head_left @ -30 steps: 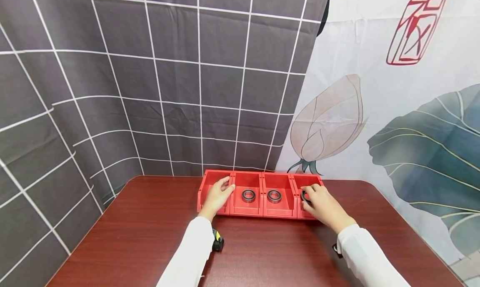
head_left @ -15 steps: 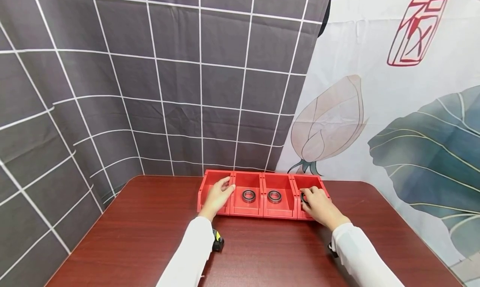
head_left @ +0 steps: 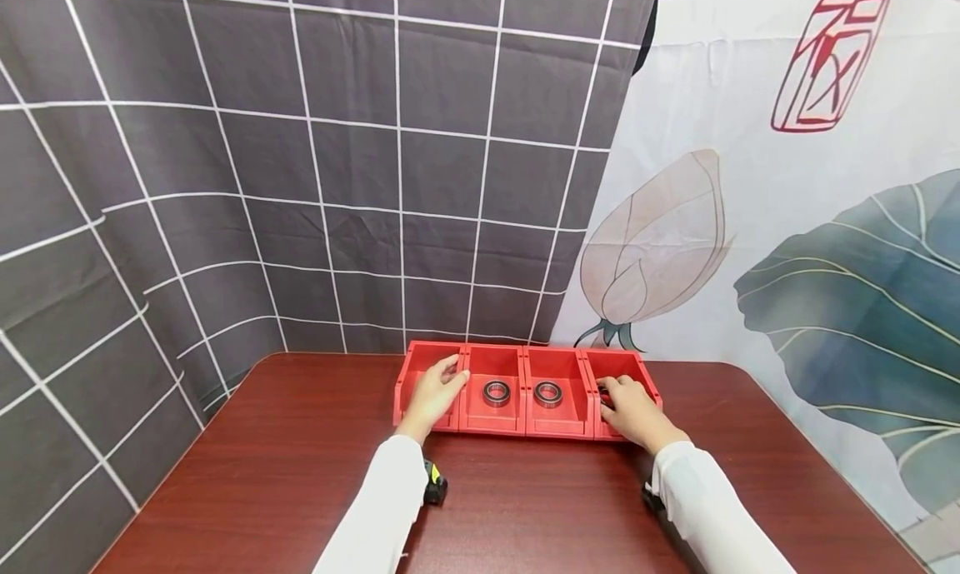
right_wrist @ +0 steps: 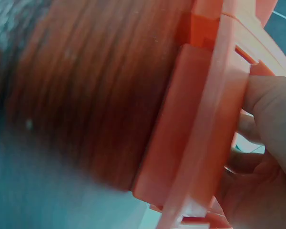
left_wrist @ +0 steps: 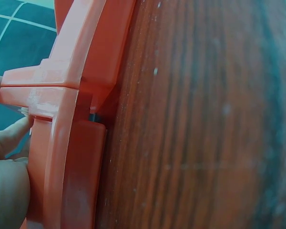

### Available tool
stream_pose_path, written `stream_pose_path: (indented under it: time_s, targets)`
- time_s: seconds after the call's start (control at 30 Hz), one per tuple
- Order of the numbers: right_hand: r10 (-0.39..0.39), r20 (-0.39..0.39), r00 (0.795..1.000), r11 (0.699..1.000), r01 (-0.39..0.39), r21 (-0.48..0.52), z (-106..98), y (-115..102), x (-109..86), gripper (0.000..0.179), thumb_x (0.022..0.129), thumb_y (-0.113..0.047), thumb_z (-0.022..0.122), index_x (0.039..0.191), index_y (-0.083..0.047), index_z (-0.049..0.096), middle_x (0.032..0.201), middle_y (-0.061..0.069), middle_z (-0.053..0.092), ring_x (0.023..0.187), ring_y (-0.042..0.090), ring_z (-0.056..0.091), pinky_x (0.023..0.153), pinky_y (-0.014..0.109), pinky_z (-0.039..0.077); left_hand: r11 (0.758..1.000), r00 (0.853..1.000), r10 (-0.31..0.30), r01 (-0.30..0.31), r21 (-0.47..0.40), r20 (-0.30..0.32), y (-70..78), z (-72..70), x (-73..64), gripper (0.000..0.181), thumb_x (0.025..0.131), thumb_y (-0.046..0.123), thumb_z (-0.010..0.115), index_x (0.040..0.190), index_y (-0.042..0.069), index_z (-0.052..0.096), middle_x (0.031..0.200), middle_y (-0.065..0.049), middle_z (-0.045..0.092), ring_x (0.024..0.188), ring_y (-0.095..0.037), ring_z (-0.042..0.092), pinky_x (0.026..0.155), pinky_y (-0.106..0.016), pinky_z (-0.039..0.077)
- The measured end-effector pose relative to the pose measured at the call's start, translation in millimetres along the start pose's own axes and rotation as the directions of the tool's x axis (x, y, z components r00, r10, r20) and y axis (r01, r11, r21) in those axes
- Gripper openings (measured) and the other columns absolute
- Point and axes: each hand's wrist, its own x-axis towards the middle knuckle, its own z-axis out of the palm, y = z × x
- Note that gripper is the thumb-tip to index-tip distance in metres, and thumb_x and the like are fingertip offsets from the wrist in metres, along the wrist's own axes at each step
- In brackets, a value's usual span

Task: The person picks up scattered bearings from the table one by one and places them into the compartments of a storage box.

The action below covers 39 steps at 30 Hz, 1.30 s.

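Observation:
A row of red storage bins (head_left: 491, 421) stands on the table. One ball bearing (head_left: 497, 393) lies in the second bin from the left, and another ball bearing (head_left: 548, 394) in the third. My left hand (head_left: 433, 395) rests at the leftmost bin, thumb and fingers loosely bent by the divider, with nothing seen between them. My right hand (head_left: 632, 407) reaches into the rightmost bin and pinches a dark ring-shaped bearing (head_left: 603, 391), mostly covered by the fingers. In the right wrist view the fingers (right_wrist: 250, 126) are inside the bin wall (right_wrist: 207, 138); the bearing is hidden there.
The brown table (head_left: 525, 507) extends in front of the bins. A black and yellow object (head_left: 435, 482) sits beside the left wrist. Behind the bins hang a dark grid cloth (head_left: 345, 224) and a white cloth with a printed lotus (head_left: 652, 241).
My right hand and forearm have shifted a little to the left at the rightmost bin, and less of its bearing shows. The left hand and the other two bearings have stayed in place.

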Motion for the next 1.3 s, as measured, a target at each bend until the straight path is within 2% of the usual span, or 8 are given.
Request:
stream_pose_path:
  time_s: [0.3, 0.5, 0.87, 1.3]
  targets:
    - [0.09, -0.003, 0.996, 0.996, -0.09, 0.014, 3, 0, 8.3, 0.048, 0.087, -0.015, 0.069, 0.127, 0.006, 0.054, 0.119, 0.029, 0.053, 0.107, 0.044, 0.051, 0.092, 0.059, 0.046, 1.0, 1.0, -0.007, 0.007, -0.001, 0.004, 0.9, -0.5, -1.4, 0.055, 0.093, 0.031, 0.063, 0.142, 0.008, 0.048, 0.133, -0.015, 0.057, 0.121, -0.032, 0.056, 0.098, -0.045, 0.046]
    - [0.149, 0.027, 0.989, 0.988, -0.15, 0.038, 6, 0, 11.1, 0.049, 0.087, -0.014, 0.068, 0.13, 0.006, 0.053, 0.12, 0.029, 0.053, 0.109, 0.045, 0.05, 0.092, 0.061, 0.045, 1.0, 1.0, -0.004, 0.004, -0.004, 0.003, 0.2, 0.1, -0.4, 0.055, 0.093, 0.029, 0.063, 0.141, 0.007, 0.048, 0.133, -0.016, 0.057, 0.121, -0.032, 0.056, 0.098, -0.045, 0.046]
    - [0.156, 0.043, 0.987, 0.986, -0.158, 0.055, 8, 1, 15.9, 0.047, 0.086, -0.014, 0.069, 0.127, 0.006, 0.056, 0.119, 0.028, 0.055, 0.11, 0.044, 0.051, 0.094, 0.061, 0.043, 1.0, 1.0, -0.015, 0.015, -0.006, 0.008, 0.0, -0.5, -1.8, 0.057, 0.093, 0.033, 0.063, 0.142, 0.009, 0.048, 0.132, -0.015, 0.058, 0.121, -0.031, 0.056, 0.098, -0.045, 0.047]
    - [0.158, 0.049, 0.986, 0.984, -0.161, 0.069, 10, 3, 17.0, 0.046, 0.086, -0.014, 0.069, 0.126, 0.005, 0.056, 0.119, 0.027, 0.056, 0.11, 0.043, 0.051, 0.094, 0.062, 0.043, 1.0, 1.0, -0.01, 0.01, -0.02, 0.006, -0.1, -0.2, -0.8, 0.054, 0.094, 0.028, 0.062, 0.142, 0.008, 0.048, 0.131, -0.015, 0.058, 0.12, -0.032, 0.057, 0.096, -0.045, 0.048]
